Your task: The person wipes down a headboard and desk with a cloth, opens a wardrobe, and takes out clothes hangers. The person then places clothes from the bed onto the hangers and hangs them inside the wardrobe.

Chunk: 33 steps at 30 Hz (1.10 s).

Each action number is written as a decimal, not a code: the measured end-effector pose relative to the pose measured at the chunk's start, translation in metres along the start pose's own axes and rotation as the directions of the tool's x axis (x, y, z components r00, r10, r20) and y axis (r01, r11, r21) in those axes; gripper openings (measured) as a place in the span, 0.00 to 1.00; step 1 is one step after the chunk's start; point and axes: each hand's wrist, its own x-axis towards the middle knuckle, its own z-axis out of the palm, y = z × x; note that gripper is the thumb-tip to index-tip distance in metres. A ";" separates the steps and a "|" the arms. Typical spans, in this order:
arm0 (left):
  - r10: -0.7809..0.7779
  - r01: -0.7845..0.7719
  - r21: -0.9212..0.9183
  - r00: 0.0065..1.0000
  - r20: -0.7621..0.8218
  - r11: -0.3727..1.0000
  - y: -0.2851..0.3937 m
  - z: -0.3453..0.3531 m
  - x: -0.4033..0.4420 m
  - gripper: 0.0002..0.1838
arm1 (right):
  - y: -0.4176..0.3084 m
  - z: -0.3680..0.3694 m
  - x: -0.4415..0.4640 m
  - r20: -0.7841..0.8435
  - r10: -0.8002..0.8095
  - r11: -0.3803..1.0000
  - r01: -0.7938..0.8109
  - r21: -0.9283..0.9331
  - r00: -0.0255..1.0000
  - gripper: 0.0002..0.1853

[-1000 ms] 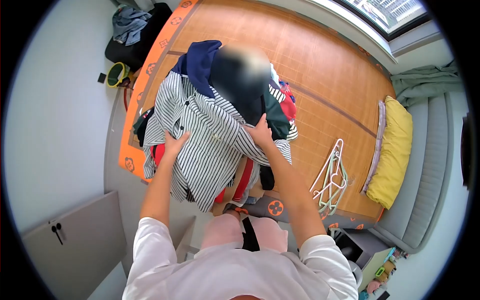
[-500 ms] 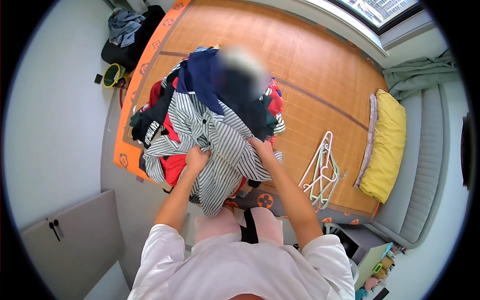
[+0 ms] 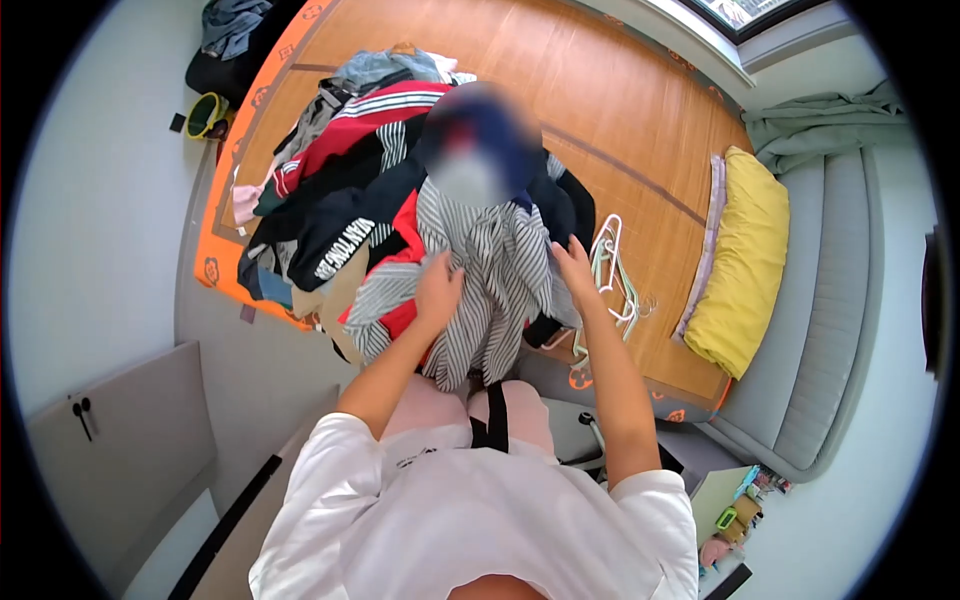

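A black-and-white striped shirt [image 3: 490,290] lies bunched over the front of a heap of clothes, its lower end hanging over the bed edge near my knees. My left hand [image 3: 438,292] is closed on the left part of the striped cloth. At the shirt's right edge, my right hand [image 3: 573,270] has its thumb and fingers apart, beside dark cloth. Red fabric [image 3: 408,225] shows left of the shirt. A blurred patch hides the cloth above it.
Around the shirt are a red garment with white stripes [image 3: 370,120], a black garment with white lettering [image 3: 335,245] and jeans [image 3: 375,68]. White and green hangers [image 3: 612,280] lie on the bed mat [image 3: 640,130] at right. A yellow quilt [image 3: 740,270] lies farther right.
The heap looks spread wider to the left, with the red striped garment and jeans now visible. The striped shirt is more gathered. My right hand has loosened from it.
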 end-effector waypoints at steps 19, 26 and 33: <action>0.192 -0.121 0.194 0.893 -0.408 0.973 -0.004 -0.169 0.022 0.11 | 0.016 0.141 -0.082 -0.095 -0.455 0.852 0.401 -0.337 0.885 0.16; 0.138 0.052 0.292 0.795 -0.590 0.955 -0.039 -0.251 0.096 0.19 | -0.066 0.158 -0.135 0.171 -0.445 0.881 0.464 -0.093 0.879 0.15; 0.506 -0.450 0.474 0.862 0.009 0.757 -0.025 -0.158 0.033 0.34 | -0.017 0.126 -0.092 0.036 -0.510 0.770 0.475 -0.425 0.860 0.21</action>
